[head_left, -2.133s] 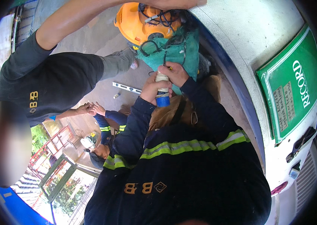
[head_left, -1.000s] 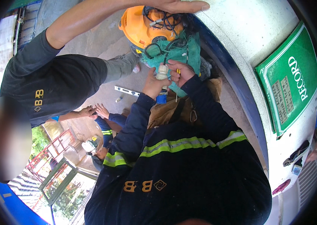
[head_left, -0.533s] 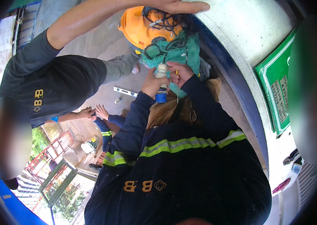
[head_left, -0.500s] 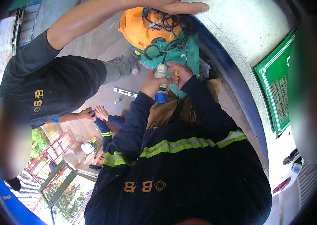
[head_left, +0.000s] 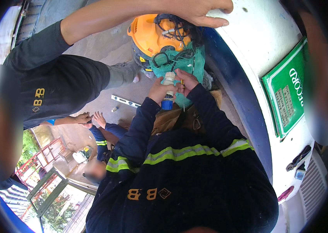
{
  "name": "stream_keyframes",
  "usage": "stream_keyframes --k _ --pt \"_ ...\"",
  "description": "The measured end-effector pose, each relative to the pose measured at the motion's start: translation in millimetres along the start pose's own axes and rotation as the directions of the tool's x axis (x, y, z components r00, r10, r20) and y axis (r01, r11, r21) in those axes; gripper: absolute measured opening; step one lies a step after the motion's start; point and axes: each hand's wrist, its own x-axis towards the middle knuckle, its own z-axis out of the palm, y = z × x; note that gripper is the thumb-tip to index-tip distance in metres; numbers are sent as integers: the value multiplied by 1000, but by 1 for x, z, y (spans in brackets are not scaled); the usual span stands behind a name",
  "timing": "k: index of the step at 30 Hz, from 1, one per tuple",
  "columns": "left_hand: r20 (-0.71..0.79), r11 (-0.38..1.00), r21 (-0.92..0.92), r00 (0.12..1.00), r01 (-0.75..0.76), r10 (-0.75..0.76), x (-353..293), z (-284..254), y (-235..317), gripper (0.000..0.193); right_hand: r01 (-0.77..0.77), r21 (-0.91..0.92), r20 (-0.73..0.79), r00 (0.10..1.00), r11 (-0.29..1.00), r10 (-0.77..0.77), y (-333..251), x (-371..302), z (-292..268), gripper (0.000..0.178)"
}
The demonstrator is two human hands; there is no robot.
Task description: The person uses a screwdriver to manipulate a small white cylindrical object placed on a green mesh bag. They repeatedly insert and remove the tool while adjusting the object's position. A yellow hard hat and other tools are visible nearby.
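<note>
Head view: white-and-blue connector sits between both hands. Left hand: grip wrapped round it. Right hand: grip pinching yellow-handled screwdriver just beside. Connector's white and blue sections joined; screw tightness not visible, so can't tell what's left.

Grey-brown floor at upper centre; a white flat-topped surface with a dark blue side bows down the right. Lower left: red metal railing, grey-green metal frame, green foliage, bright daylight.
</note>
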Motion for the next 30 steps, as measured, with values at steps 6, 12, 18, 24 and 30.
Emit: stream_keyframes --k 6,12,18,24,30 --pt "109 996 -84 993 43 -34 2 -5 4 54 -58 82 125 991 995 48 -5 6 -15 48" --pt "192 981 -184 981 55 -19 -23 8 31 70 -89 -676 -319 930 731 -182 -8 -8 -9 54" --pt "157 990 45 980 -131 122 0 -6 10 47 -105 -339 -195 980 935 40 -46 -18 12 38" --pt "109 845 397 933 -358 344 35 -18 -28 37 -158 -379 -171 980 912 98 -44 13 26 28" --pt "-111 766 544 875 -342 470 11 -10 -26 37 -68 -342 -95 995 937 37 -28 21 41 20"
